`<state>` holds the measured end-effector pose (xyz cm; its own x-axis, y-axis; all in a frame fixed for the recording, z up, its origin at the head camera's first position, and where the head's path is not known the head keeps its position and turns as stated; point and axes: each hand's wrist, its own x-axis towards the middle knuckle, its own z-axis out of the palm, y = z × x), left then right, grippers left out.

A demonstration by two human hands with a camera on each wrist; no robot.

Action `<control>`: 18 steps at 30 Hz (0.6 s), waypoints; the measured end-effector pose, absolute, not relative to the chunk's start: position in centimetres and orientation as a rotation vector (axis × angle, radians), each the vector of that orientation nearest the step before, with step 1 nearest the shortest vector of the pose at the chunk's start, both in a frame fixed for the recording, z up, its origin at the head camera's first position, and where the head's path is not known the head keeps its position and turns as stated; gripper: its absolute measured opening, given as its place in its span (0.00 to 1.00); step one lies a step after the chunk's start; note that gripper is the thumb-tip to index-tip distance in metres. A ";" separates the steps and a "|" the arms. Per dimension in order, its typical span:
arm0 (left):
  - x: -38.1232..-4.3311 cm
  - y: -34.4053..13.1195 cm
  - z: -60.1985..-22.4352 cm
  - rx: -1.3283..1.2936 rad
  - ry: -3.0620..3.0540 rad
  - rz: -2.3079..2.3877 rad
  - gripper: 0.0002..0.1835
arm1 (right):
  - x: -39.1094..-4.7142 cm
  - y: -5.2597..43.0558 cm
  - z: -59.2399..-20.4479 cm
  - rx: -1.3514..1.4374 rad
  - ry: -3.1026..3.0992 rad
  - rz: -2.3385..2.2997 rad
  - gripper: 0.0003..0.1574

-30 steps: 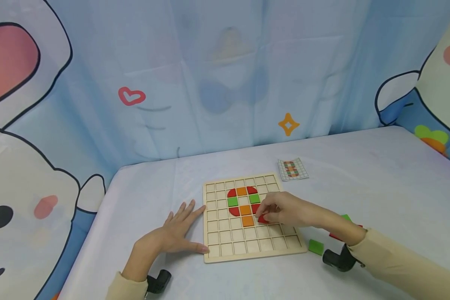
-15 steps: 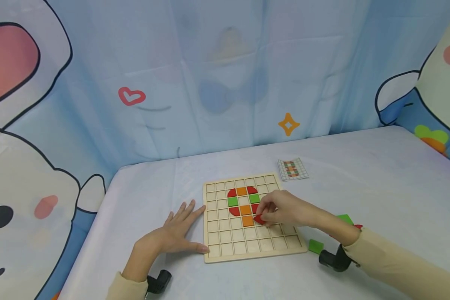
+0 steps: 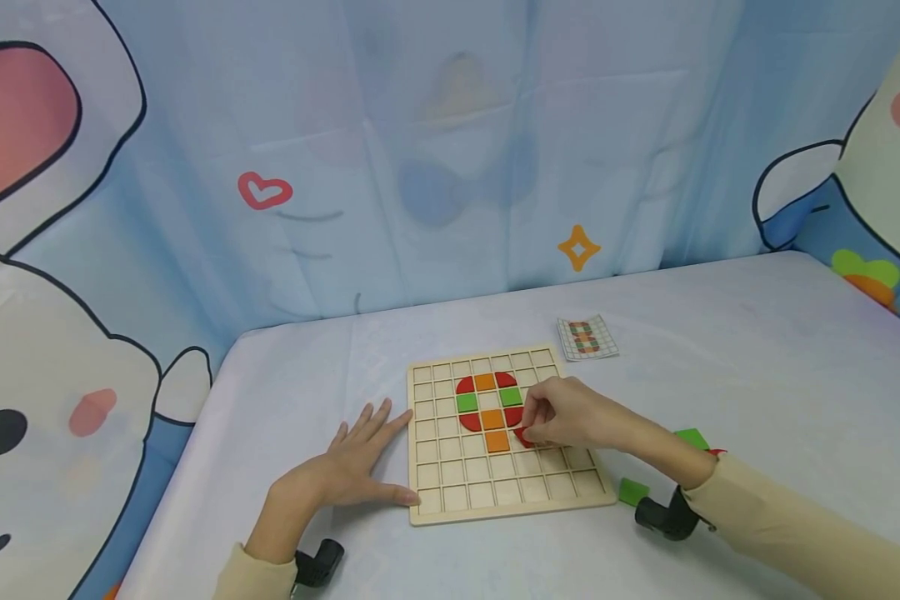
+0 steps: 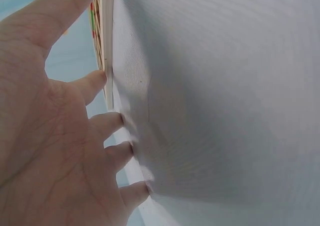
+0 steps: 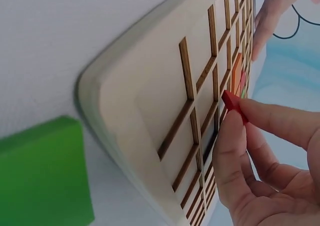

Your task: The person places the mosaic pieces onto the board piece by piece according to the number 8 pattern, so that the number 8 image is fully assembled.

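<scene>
A wooden grid board (image 3: 450, 497) lies on the white cloth. Set in its cells are orange squares (image 3: 497, 441), green squares (image 3: 467, 403) and red rounded-corner tiles (image 3: 470, 422). My right hand (image 3: 570, 412) pinches a red tile (image 5: 232, 105) between thumb and fingertip, low over the cell right of the lowest orange square. In the right wrist view that tile is tilted against the board. My left hand (image 3: 352, 467) lies spread at the board's left edge, thumb and index fingertip touching its frame, the other fingers on the cloth.
A stack of small pattern cards (image 3: 587, 337) lies behind the board's right corner. To the right, a loose green tile (image 3: 633, 492) sits near the board, and another green piece (image 3: 692, 437) and a red piece (image 3: 716, 452) show beyond the right forearm. A printed curtain (image 3: 450, 167) hangs behind.
My right hand shifts slightly about the same cell, and the red tile turns between its fingers, moving a little left and then back right. My left hand stays in place.
</scene>
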<state>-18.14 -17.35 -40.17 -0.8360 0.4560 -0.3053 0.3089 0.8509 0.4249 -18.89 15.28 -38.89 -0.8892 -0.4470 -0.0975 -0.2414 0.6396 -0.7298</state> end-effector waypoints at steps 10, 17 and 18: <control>-18.1 -17.4 -40.1 0.572 2.625 0.518 0.61 | -19.1 14.6 -39.4 -0.522 2.529 -1.209 0.08; -18.1 -17.4 -40.2 0.579 2.625 0.514 0.61 | -19.0 14.5 -39.2 -0.552 2.660 -1.047 0.12; -18.1 -17.4 -40.2 0.576 2.624 0.515 0.61 | -19.0 14.5 -39.2 -0.550 2.670 -1.029 0.12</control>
